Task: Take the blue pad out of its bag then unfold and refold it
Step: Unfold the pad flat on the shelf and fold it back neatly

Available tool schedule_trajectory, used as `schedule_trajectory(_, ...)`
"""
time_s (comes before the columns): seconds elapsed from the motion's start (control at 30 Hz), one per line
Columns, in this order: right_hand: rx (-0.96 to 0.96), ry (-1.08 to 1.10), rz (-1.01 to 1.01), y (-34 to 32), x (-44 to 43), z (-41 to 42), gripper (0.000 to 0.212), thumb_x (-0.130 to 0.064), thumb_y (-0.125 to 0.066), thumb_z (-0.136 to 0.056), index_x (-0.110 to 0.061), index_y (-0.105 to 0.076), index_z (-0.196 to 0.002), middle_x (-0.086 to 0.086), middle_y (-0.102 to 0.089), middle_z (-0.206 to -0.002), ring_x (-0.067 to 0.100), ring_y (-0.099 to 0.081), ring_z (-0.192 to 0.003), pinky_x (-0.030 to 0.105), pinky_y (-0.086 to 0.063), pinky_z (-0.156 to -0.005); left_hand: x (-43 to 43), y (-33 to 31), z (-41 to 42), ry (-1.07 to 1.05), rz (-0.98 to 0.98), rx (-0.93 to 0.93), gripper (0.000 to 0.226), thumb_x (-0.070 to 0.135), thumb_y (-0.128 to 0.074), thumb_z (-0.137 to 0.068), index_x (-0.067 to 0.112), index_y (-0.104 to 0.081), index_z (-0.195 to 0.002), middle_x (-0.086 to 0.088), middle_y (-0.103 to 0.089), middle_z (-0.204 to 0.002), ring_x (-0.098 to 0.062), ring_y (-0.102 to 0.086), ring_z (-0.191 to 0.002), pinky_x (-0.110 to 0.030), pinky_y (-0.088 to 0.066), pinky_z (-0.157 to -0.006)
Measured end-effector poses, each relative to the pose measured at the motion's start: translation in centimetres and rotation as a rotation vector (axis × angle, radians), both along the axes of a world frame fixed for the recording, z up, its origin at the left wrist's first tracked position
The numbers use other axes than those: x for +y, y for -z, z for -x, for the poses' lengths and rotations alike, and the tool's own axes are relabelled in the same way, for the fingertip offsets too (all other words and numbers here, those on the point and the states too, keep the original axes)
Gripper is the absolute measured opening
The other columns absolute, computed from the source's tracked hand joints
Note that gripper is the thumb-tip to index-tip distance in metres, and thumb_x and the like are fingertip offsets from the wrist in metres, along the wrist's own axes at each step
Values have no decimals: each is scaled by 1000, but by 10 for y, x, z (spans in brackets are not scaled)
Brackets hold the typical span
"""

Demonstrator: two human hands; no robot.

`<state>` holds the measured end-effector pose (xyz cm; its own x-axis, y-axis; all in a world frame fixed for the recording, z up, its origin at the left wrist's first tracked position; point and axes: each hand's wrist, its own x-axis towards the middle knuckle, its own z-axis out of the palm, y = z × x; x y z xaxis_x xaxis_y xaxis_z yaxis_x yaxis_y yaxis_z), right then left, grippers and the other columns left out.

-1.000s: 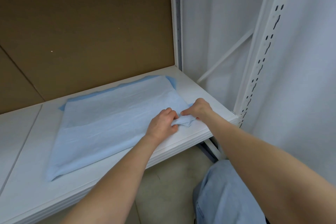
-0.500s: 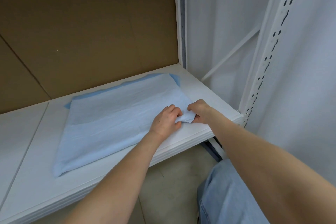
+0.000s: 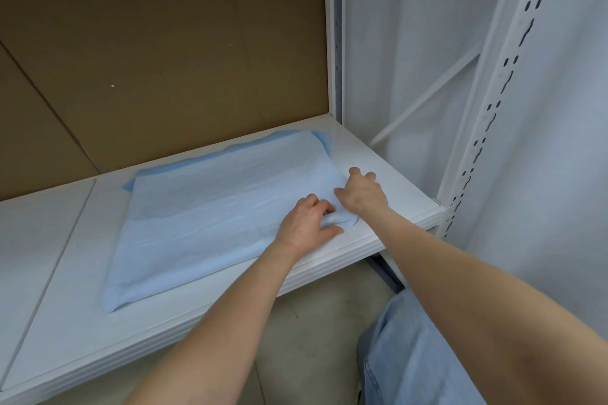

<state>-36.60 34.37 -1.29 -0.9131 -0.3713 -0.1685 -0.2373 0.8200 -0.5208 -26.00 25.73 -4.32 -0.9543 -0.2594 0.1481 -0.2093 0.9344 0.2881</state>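
With the thin pale-blue pad (image 3: 214,207) spread on the white shelf (image 3: 394,181), I judged refolding was starting: my left hand (image 3: 304,223) pinched its bunched 4 o'clock corner in curled fingers, my right hand (image 3: 362,194) sat at the 3 o'clock edge with its grip unclear, and the next move called for carrying that edge toward 9 o'clock.

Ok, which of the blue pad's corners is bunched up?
The near right corner, gripped by the left hand, next to the right hand; the other three lie spread flat on the shelf.
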Motion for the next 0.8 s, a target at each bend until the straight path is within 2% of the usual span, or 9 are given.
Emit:
schedule_trajectory(0.1,57,-71,-158,4,-1,-1,41,-27,-46,-95,-13,-41,-133,13,-36,-136,32,-39,-122,36,-38,-94,1,-6,-4,15,-77,-70,48,52,-58,-85,23,-56,-123,1,-50,-117,-16,-48,-111,-29,-44,-94)
schedule_trajectory(0.2,149,-58,-214,2,-8,-3,44,-29,-47,-96,-14,-38,-136,12,-33,-138,32,-35,-126,37,-37,-96,-11,-21,-9,-10,-206,-76,48,52,-48,-92,22,-55,-128,0,-50,-125,-17,-50,-116,-32,-42,-100)
schedule_trajectory(0.3,271,-116,-171,-6,-26,-2,45,-35,-44,-98,-15,-37,-137,10,-36,-138,31,-34,-127,39,-37,-97,-47,-34,-15,-145,-102,-40,44,42,-45,-96,20,-51,-134,0,-45,-136,-19,-45,-126,-33,-38,-106)
schedule_trajectory(0.43,338,-183,-140,-14,-57,6,40,-26,-45,-98,-11,-41,-135,9,-41,-135,29,-39,-123,38,-39,-95,-100,-41,-18,-295,-7,-157,42,23,-46,-97,18,-47,-138,-6,-39,-144,-23,-40,-132,-33,-36,-108)
schedule_trajectory(0.6,271,-168,-114,-11,-91,31,42,-13,-45,-95,-6,-39,-136,13,-39,-138,29,-39,-126,39,-39,-101,-133,-36,-3,-310,41,-227,45,20,-42,-98,18,-41,-143,-6,-31,-149,-23,-34,-136,-33,-32,-111)
schedule_trajectory(0.8,122,-103,-72,4,-126,65,48,-14,-47,-94,-5,-35,-140,13,-37,-141,29,-36,-130,37,-37,-104,-164,-23,25,-338,68,-294,48,28,-39,-99,17,-33,-146,-6,-28,-151,-24,-31,-137,-34,-31,-112)
